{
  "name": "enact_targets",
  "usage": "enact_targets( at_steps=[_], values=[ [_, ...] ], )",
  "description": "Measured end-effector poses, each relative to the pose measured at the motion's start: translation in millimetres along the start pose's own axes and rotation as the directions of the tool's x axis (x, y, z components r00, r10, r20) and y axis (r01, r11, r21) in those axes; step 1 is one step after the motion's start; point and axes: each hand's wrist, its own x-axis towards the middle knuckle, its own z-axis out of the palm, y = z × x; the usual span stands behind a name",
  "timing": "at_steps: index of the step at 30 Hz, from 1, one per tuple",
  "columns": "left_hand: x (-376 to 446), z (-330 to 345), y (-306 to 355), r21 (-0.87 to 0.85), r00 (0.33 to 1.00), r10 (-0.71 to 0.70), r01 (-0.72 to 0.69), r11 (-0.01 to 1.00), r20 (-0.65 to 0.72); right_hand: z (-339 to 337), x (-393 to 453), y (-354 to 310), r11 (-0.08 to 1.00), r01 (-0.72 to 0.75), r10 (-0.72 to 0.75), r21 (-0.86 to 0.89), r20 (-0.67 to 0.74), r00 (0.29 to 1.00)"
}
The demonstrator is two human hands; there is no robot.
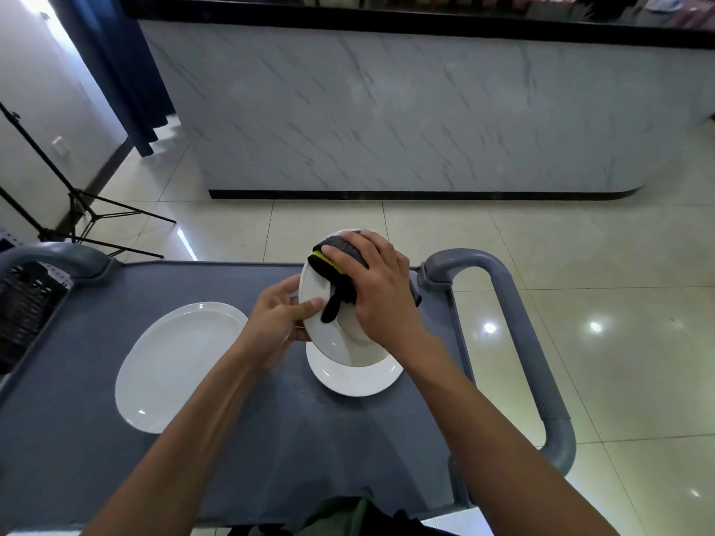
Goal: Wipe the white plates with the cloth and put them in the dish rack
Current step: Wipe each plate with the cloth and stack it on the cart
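Observation:
My left hand (284, 317) grips the left rim of a white plate (329, 334), thumb on its face, holding it tilted above the cart. My right hand (377, 284) presses a grey, black and yellow cloth (334, 270) flat against the plate's upper face, fingers spread over the cloth. Under the held plate lies a second round white plate (356, 379) on the grey cart top (271, 439). A large oval white plate (174, 361) lies to the left. The black dish rack (23, 307) sits at the cart's far left edge, partly cut off.
The cart has grey handles at the right (530, 342) and at the back left (58, 253). Beyond it are a tiled floor and a marble-patterned counter front (425, 110). A black tripod (81, 214) stands on the floor at left.

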Motion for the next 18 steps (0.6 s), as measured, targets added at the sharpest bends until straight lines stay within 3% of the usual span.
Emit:
enact_targets(
  at_steps=[8,18],
  values=[
    [-10,-5,-5,-0.032,1.0,0.011,-0.012,0.999,-0.022,4,7,15,0.984,-0.178,0.177,-0.002,0.102,0.979],
    [-10,-14,-8,-0.149,0.997,0.042,-0.052,0.988,-0.068,4,2,24,0.936,-0.338,0.336,0.096,0.037,0.941]
  ],
)
